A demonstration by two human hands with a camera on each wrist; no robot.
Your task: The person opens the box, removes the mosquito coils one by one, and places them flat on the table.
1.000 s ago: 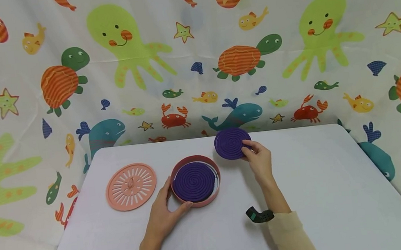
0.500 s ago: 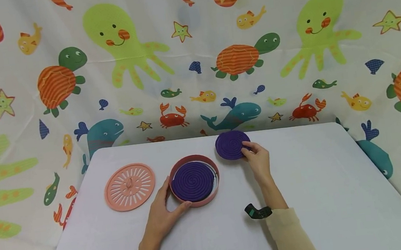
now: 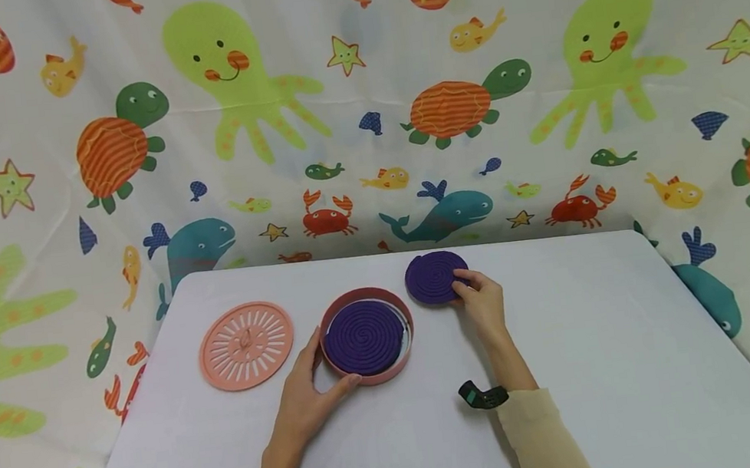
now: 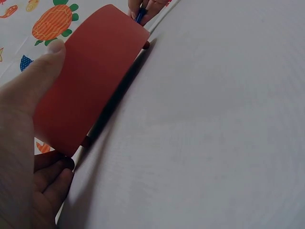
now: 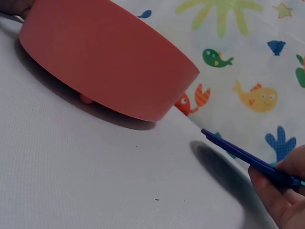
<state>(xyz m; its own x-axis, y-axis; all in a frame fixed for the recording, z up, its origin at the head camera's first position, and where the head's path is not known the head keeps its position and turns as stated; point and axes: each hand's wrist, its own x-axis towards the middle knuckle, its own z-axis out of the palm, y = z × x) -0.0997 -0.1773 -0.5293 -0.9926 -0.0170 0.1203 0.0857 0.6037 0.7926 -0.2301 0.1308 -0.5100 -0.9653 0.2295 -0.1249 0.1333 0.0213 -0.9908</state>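
A round coral mosquito coil box (image 3: 374,380) stands on the table, with a purple mosquito coil (image 3: 363,338) lying in it. My left hand (image 3: 306,404) grips the box's side, thumb at the near wall and fingers round the left. In the left wrist view the box's outer wall (image 4: 90,71) shows between thumb and fingers. To the right, my right hand (image 3: 482,301) pinches a second purple mosquito coil (image 3: 432,277) by its right edge. The right wrist view shows this coil (image 5: 238,153) edge-on, tilted above the table with its shadow below.
A coral slotted lid (image 3: 216,360) with a small central knob lies left of the box. The white table (image 3: 639,358) ends at a curtain (image 3: 350,136) printed with sea animals. Small black devices (image 3: 484,395) are worn at both wrists.
The coil in my right hand has come down slightly toward the table and tilted a little. My left hand and the box hold their place.
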